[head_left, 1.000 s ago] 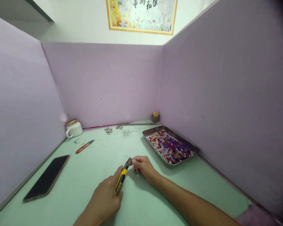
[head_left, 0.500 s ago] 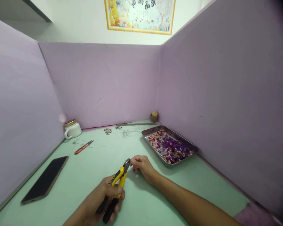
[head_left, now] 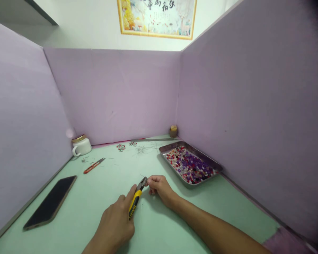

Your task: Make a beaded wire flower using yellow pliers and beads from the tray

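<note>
Rolls the left hand [head_left: 115, 220] over again, knuckles up, wrapped round the yellow-and-black metal-nosed pliers [head_left: 134, 204]! Shows the tool edge-on now, not spread-handled as half a second ago. Meets the tightly pinched right hand [head_left: 162, 187], with contents hidden, over the pale green counter [head_left: 95, 197], with a thin dark wire [head_left: 142, 175] poking out beyond. Looks like another bite, probably bending or twisting.
</note>
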`<move>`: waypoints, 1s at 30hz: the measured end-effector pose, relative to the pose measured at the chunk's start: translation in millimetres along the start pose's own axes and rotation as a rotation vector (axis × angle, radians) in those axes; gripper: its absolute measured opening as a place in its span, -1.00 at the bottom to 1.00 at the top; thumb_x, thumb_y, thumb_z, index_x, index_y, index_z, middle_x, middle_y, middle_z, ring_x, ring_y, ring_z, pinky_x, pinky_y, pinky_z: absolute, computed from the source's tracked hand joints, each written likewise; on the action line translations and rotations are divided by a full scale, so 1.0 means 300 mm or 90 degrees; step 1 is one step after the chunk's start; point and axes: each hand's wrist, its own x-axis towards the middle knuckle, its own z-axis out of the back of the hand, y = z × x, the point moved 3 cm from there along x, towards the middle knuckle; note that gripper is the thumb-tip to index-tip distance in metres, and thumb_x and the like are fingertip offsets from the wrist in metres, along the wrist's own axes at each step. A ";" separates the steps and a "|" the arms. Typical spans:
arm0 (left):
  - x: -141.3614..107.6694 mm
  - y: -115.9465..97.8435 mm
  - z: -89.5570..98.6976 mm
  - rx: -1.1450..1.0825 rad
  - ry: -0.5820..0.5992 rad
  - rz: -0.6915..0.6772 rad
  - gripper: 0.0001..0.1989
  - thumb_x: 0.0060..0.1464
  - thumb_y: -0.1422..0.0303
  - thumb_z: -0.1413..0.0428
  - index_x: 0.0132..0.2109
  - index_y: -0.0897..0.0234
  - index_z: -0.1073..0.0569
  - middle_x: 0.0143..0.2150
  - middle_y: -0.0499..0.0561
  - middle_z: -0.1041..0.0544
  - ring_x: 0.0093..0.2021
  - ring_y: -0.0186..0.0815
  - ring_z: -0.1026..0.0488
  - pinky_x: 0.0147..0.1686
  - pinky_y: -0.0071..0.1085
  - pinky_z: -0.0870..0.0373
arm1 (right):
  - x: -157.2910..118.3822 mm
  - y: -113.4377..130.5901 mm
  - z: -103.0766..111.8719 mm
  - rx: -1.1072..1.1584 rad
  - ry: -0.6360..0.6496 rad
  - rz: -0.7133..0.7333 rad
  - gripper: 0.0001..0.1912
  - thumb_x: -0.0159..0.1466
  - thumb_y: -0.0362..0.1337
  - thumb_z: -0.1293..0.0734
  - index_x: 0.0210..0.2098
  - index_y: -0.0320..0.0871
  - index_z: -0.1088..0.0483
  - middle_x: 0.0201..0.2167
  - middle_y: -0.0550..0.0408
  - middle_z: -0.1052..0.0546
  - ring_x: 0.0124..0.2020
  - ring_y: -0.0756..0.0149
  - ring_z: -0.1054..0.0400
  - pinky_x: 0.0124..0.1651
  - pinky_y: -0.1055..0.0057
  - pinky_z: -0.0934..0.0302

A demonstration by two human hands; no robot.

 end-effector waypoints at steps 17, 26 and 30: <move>-0.011 -0.028 0.023 -0.455 0.088 -0.055 -0.47 -0.18 0.50 0.02 0.04 0.21 -0.26 -0.42 -0.09 -0.40 -0.41 -0.32 -0.36 -0.36 -0.44 -0.32 | -0.005 0.007 -0.004 -0.028 0.002 0.001 -0.81 -0.07 -0.21 -0.27 -0.63 -0.23 -0.35 -0.83 0.30 -0.13 -0.73 0.53 0.02 -0.59 0.50 0.06; -0.007 -0.007 -0.028 -0.682 0.242 0.072 -0.59 -0.15 0.42 0.04 -0.06 0.28 -0.25 -0.66 -0.20 -0.19 -0.74 -0.46 -0.10 -0.82 -0.56 -0.10 | -0.003 0.004 -0.003 -0.021 0.010 0.009 -0.80 -0.06 -0.20 -0.28 -0.63 -0.24 -0.35 -0.83 0.30 -0.12 -0.72 0.53 0.01 -0.57 0.50 0.04; -0.002 -0.009 -0.001 -0.472 0.119 -0.010 -0.45 -0.16 0.46 0.03 0.07 0.22 -0.22 -0.52 -0.11 -0.38 -0.59 -0.37 -0.29 -0.59 -0.49 -0.27 | 0.001 -0.003 -0.003 -0.024 0.010 0.003 -0.81 -0.06 -0.21 -0.27 -0.63 -0.24 -0.34 -0.83 0.30 -0.12 -0.73 0.53 0.00 -0.58 0.50 0.05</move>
